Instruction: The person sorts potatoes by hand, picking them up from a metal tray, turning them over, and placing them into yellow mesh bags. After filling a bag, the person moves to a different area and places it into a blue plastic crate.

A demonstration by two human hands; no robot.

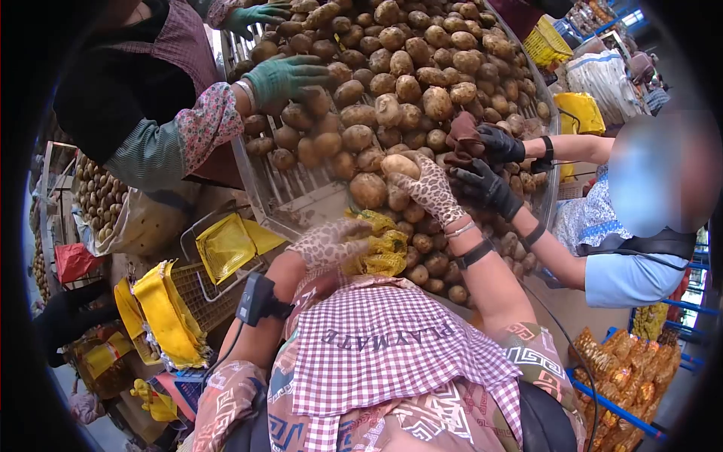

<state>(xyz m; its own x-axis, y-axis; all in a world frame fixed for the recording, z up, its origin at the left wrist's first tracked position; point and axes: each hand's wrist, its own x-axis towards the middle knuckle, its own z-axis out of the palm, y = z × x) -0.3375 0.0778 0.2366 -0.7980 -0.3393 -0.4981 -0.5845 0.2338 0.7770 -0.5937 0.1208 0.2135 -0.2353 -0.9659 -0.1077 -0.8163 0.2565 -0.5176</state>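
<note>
In a leopard-print glove, my right hand (431,190) has its fingers and thumb around a pale potato (401,165) above the heap. My left hand (331,242), gloved alike and slightly blurred, is held low at the near edge with fingers stretched out and no potato in it. Beside its fingertips lies a crumpled yellow mesh bag (385,248), close to my apron (392,331). Just beyond my right hand, a larger potato (368,190) rests among the many potatoes (407,88) on the slatted sorting table (301,205).
At the left, a co-worker's green-gloved hand (282,79) reaches over the potatoes. Black-gloved hands (489,184) of another person hold a dark brown cloth (465,135) close to my right hand. Yellow bags (169,305) hang on a crate to the left; filled net sacks (629,369) stand lower right.
</note>
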